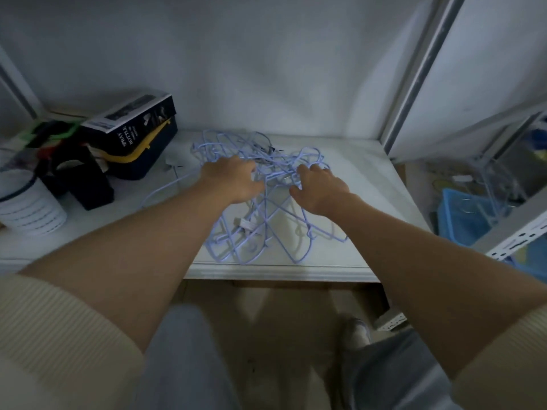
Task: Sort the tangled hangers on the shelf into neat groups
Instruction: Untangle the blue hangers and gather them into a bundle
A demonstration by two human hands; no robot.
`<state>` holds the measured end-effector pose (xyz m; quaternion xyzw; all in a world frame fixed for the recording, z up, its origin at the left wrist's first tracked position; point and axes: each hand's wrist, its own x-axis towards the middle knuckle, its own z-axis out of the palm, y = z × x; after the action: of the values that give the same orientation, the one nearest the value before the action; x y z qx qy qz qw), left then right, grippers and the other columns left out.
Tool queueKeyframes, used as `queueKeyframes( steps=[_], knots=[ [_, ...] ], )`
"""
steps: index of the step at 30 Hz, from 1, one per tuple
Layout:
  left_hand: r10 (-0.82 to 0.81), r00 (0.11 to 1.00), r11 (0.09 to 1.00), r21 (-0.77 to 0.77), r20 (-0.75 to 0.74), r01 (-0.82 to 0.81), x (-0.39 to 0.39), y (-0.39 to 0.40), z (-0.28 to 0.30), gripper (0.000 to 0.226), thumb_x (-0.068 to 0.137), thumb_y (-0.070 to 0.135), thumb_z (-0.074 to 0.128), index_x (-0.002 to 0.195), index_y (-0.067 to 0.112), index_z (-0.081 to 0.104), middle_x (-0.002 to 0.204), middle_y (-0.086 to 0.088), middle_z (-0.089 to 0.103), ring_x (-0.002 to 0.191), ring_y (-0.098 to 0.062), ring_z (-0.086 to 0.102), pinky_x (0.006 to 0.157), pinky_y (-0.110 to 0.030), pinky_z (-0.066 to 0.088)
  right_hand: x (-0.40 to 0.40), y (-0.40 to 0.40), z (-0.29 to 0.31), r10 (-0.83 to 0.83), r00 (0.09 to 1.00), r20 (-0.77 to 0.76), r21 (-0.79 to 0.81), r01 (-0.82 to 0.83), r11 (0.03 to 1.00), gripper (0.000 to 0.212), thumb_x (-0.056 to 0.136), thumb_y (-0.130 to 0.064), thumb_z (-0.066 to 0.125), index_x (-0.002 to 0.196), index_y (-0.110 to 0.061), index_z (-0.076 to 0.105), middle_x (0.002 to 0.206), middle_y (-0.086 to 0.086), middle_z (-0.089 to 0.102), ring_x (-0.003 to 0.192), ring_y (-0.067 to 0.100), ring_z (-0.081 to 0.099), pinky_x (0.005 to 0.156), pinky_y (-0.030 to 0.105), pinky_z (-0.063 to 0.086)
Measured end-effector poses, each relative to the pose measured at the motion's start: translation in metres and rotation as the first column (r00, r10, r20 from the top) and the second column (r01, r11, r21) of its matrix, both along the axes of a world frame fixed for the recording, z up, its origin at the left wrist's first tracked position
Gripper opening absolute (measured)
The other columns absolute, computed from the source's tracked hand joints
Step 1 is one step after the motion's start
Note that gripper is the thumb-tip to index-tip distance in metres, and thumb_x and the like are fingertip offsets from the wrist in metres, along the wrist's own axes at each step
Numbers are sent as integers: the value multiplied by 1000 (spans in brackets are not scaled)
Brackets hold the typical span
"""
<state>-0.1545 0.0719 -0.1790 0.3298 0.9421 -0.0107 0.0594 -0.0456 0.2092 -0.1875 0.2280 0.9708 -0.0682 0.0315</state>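
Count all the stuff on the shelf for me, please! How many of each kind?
Hanger tangle, pale blue: 1 heap; single hangers too knotted to count
Black "Spray Bottle" box: 1
Dark blue case with yellow handle: 1
White container: 1
Hands on the heap: 2, left hand and right hand
Total: 4 things, plus 2 hands
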Motion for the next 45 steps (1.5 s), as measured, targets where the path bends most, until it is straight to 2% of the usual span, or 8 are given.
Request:
queueKeyframes(
  steps=[5,11,21,28,33,36,40,45],
  knots=[
    [-16,1000,999,-29,1,16,-23,18,-15,61,91,60,40,142,27,40,146,-6,44,130,-32,46,105,-44,39,-22,20,-18,-17,999,46,-26,18,999,51,97,-34,40,142,-13,31,142,15,41,131,36,41,99,46,40],
    [-25,999,999,37,-30,26,-47,24,-39,53,92,52,47,135,22,48,143,-5,48,128,-30,47,99,-42,41,-54,34,-44,-92,994,62,-100,97,990,34,93,-13,44,126,-5,44,128,18,52,119,36,52,90,40,46],
    [-26,997,999,33,-66,28,-70,38,-60,30,96,32,43,116,13,55,119,-12,57,106,-34,57,87,-40,47,-81,42,-66,-145,986,82,-86,152,985,37,89,-8,48,126,-5,47,126,16,54,118,36,55,89,38,46],
    [-28,996,997,63,-81,33,-75,38,-68,26,96,27,42,111,12,57,115,-12,58,103,-33,57,84,-41,48,-89,61,-78,-188,975,-117,-37,185,982,40,95,-11,41,133,-2,40,138,18,42,130,36,38,102,43,39],
    [-62,987,996,62,-147,71,-79,42,-69,27,95,24,41,111,11,58,115,-12,59,105,-34,55,85,-41,47,-99,69,-83,-219,970,-102,-40,216,976,38,94,-11,42,131,-4,42,136,18,43,129,38,40,102,46,38],
    [-67,985,996,47,-156,75,-83,42,-70,29,94,22,40,113,10,58,116,-13,59,107,-34,53,89,-44,47,-105,74,-84,-268,958,-105,-192,245,950,37,93,-9,44,130,-4,40,133,20,47,122,42,49,92,46,44],
    [-70,984,996,50,-166,79,-86,41,-70,28,93,20,40,113,10,59,117,-13,59,107,-34,54,89,-43,47,-105,78,-83,-245,957,-157,-188,215,958,37,93,-11,41,129,-17,47,124,19,58,113,39,57,82,38,44],
    [-61,959,993,83,-278,87,-83,38,-56,30,92,18,42,117,10,57,117,-13,58,108,-34,54,83,-41,43,-97,82,-64,-215,940,-264,-277,140,951,49,85,-1,40,129,-16,55,128,17,60,117,38,56,90,37,46]
  ],
)
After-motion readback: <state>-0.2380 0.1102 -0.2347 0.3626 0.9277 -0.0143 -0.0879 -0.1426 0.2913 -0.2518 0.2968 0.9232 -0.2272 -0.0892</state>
